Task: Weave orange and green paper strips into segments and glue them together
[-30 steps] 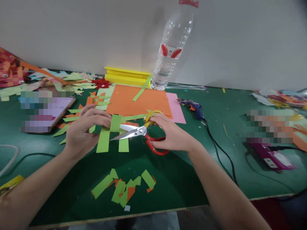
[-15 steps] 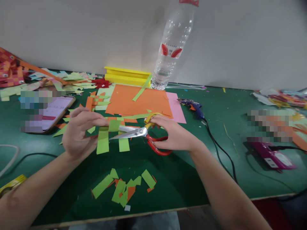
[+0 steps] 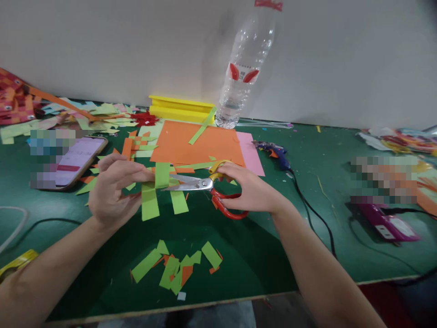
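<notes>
My left hand (image 3: 114, 189) pinches a woven piece of light-green paper strips (image 3: 160, 191) and holds it above the green table (image 3: 273, 237). My right hand (image 3: 247, 191) grips scissors (image 3: 208, 189) with a yellow and a red handle loop. The steel blades point left and are nearly closed at the strips' right side. One green strip hangs down just under the blades.
Green and orange offcuts (image 3: 177, 269) lie near the front edge. Behind are an orange sheet (image 3: 196, 143), a pink sheet (image 3: 251, 152), a yellow block (image 3: 180, 109) and a clear bottle (image 3: 244, 68). A phone (image 3: 73, 159) lies left, a glue gun (image 3: 273, 150) and cable right.
The scissor blades have closed and slid a little to the right. The hanging green strip has tilted. My left hand has stayed in place with the woven piece.
</notes>
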The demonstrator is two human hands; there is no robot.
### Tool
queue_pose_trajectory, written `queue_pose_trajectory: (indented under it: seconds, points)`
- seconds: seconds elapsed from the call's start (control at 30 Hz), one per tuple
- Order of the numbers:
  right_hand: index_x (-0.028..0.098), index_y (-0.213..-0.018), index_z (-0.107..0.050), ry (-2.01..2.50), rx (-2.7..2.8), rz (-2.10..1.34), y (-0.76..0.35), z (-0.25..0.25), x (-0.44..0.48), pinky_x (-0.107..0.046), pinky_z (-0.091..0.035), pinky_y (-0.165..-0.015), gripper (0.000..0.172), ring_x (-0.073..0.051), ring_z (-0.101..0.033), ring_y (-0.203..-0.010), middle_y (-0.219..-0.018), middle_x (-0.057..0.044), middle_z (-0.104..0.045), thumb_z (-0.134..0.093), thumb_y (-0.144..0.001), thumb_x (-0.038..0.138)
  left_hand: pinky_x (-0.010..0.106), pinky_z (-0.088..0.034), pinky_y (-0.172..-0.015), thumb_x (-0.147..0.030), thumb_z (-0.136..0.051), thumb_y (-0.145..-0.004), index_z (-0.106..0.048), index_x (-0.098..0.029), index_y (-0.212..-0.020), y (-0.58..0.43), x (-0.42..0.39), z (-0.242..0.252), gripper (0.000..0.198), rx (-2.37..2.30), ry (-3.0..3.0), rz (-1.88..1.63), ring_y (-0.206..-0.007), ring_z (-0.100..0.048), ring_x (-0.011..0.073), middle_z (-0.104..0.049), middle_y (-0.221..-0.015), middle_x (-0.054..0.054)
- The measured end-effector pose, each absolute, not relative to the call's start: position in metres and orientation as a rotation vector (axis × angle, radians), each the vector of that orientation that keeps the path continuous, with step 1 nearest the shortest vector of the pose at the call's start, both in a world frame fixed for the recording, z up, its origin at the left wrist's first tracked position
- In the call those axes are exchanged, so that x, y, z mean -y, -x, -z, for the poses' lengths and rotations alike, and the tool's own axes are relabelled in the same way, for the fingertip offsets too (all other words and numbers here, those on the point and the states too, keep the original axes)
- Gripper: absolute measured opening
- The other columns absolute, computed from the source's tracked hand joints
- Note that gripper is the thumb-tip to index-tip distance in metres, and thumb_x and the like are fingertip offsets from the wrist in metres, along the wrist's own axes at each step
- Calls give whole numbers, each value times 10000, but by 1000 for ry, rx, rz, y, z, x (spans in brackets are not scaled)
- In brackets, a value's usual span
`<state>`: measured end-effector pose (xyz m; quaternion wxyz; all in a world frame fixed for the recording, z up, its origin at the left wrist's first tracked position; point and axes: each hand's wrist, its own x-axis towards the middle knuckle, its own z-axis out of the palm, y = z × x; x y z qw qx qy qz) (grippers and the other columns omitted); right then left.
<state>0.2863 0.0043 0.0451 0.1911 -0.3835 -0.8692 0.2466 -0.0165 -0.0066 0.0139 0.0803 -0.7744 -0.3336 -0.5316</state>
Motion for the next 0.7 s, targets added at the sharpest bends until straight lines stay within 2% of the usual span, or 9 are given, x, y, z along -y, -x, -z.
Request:
queue_pose_trajectory:
  seconds: [0.23,0.5,0.7]
  points:
    - [183,-1074,-565,1045,2457,-719,-280,-46,-2,-353,-478,-824,394,-210,-562,-953,-1095,-82,-600,-680,-711,286,376,-408,-833,-312,-641,-873,-618,-271,-848,19,7,-13,54,950,2327,1445,-685,-562,185,-695,-696,-46]
    - [183,-1086,-574,1011,2462,-614,-276,-44,0,-378,-482,-841,411,-233,-579,-982,-1091,-96,-611,-683,-704,288,354,-408,-918,-371,-709,-812,-659,-266,-881,19,6,-8,136,988,2312,1466,-668,-611,152,-702,-751,-70]
    - [176,-1071,-586,1013,2465,-580,-275,-46,2,-373,-492,-860,401,-237,-594,-1008,-1089,-96,-623,-687,-697,277,395,-424,-926,-281,-751,-754,-639,-307,-988,18,10,-5,261,1085,2381,1594,-681,-655,168,-695,-756,-92]
